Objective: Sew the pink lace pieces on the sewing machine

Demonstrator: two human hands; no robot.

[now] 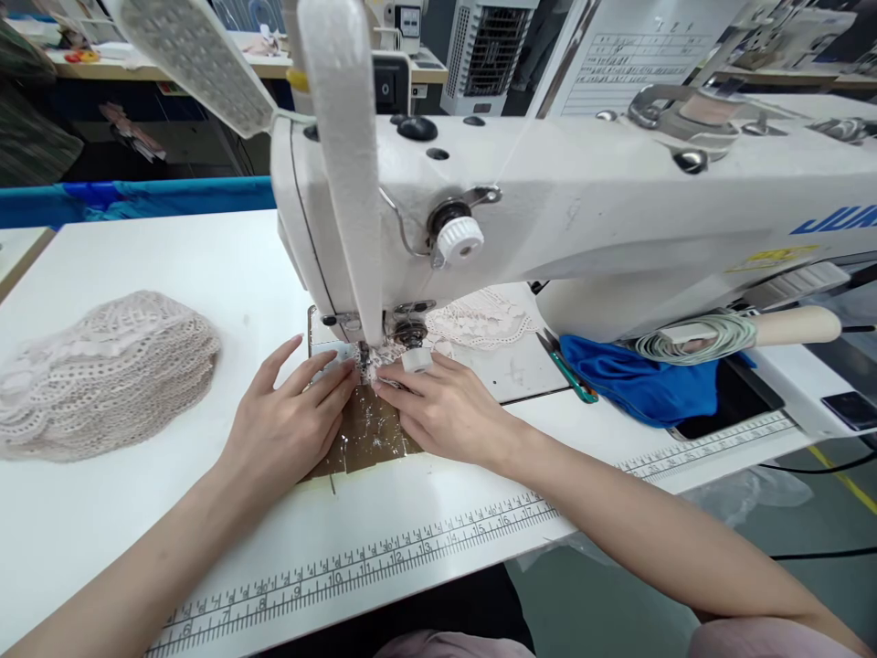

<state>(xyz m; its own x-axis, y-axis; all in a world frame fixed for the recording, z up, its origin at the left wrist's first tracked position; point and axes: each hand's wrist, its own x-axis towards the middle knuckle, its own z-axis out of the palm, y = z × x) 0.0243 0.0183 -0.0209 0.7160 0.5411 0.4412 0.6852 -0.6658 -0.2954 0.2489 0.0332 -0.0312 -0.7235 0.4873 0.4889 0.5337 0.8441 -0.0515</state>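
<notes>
A white lace piece point(480, 320) lies under the head of a white sewing machine point(548, 183), its near edge at the needle and presser foot point(365, 356). My left hand point(291, 411) rests left of the foot, fingers stretched out and lying flat, the fingertips at the lace edge. Right of the foot, my right hand point(445, 402) has its fingers bent together at the lace, and a small metallic glint shows by the fingertips. Its thumb is hidden. Between my hands lies a brown, shiny taped patch point(374, 429) with thread bits on it.
A pile of lace pieces point(110, 375) sits at the left. To the right are green-handled snips point(568, 370), a blue cloth point(637, 379), a phone point(733, 397) and a coiled cord point(695, 338). A printed ruler point(411, 557) runs along the table's front edge.
</notes>
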